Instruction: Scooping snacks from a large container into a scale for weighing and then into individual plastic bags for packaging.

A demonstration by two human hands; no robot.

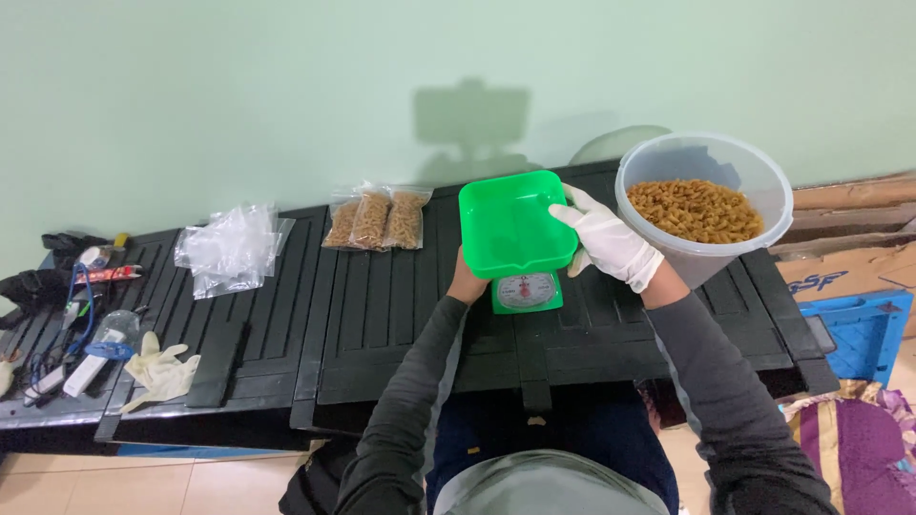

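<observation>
So the right hand (607, 240), in a white glove, has its fingers wrapped over the right rim of the green scale tray (510, 221), thumb side underneath (can't see the thumb itself). The left hand (466, 283) is bare and mostly tucked under the tray's left side, so I can't tell how it's gripping. The tray sits on the little green dial scale (526, 291), directly below both hands. Just right of the gloved hand is a clear plastic tub (704, 205) full of brown pasta. Left of the grip lie three filled pasta bags (376, 219), with empty clear bags (231, 248) further left.
</observation>
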